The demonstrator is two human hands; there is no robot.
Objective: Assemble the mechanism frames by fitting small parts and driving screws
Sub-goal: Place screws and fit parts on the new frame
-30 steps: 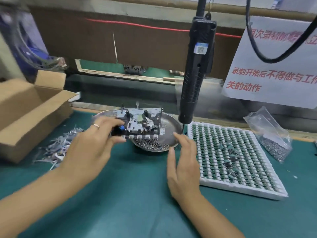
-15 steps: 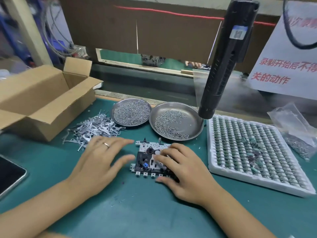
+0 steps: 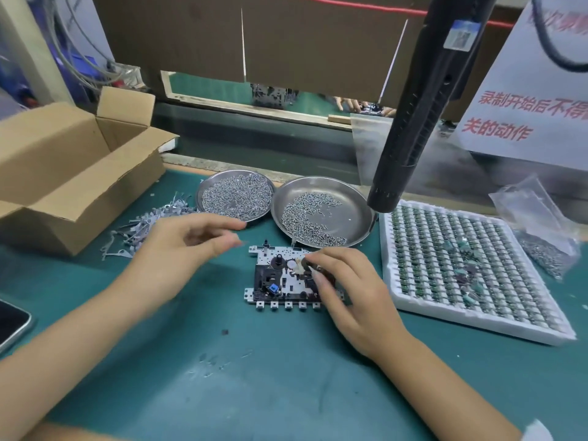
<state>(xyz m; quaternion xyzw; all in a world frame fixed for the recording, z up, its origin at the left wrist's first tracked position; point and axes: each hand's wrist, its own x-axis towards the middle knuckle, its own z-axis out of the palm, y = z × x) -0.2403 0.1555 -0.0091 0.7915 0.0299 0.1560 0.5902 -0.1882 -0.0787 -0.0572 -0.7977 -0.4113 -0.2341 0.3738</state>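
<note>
Head view: the mechanism frame [image 3: 286,278] lies flat on the green counter [image 3: 254,377], just in front of the two steel dishes. My right hand [image 3: 350,297] rests over the frame's right side, fingers curled, the fingertips [image 3: 313,259] pinching at a small part on top of it; what exactly I hold there is too small to tell. My left hand [image 3: 178,249] hovers just left of the frame, apart from it, fingers loose and gripping nothing. The left dish [image 3: 235,195] and the right dish [image 3: 321,211] both hold screws. The black electric screwdriver [image 3: 413,122] hangs above the right dish's edge. A white tray [image 3: 471,265] of small green parts sits to the right; a pile of grey metal pieces [image 3: 143,224] and a cardboard box [image 3: 73,173] lie to the left.
</note>
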